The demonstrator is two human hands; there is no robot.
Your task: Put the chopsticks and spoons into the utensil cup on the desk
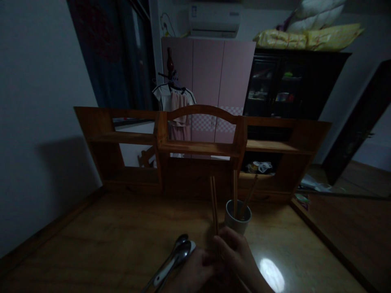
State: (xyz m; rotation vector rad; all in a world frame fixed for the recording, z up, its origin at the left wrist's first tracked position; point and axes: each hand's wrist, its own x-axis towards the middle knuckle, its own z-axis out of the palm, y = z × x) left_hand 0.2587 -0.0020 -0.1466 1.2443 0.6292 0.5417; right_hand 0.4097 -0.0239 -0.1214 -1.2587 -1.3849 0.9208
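Note:
Upright chopsticks (214, 203) stand in the grip of my right hand (240, 254), thumb and fingers pinched round their lower part. My left hand (198, 270) is closed just beside it, at the lower end of the chopsticks. Shadow hides what its fingers hold. A pale cup (238, 221) stands just behind my right hand, with more chopsticks (235, 191) leaning in it. Left of my left hand, several spoons (182, 250) lie close together on the wooden desk (122, 228). Some have metal bowls, and a white handle shows among them.
A wooden shelf unit (198, 150) runs along the desk's far edge, with a small bundle (259, 167) in its right section. A wall (45, 162) borders the desk on the left. Behind stand a pink wardrobe (207, 73) and a dark cabinet (305, 85). The light is dim.

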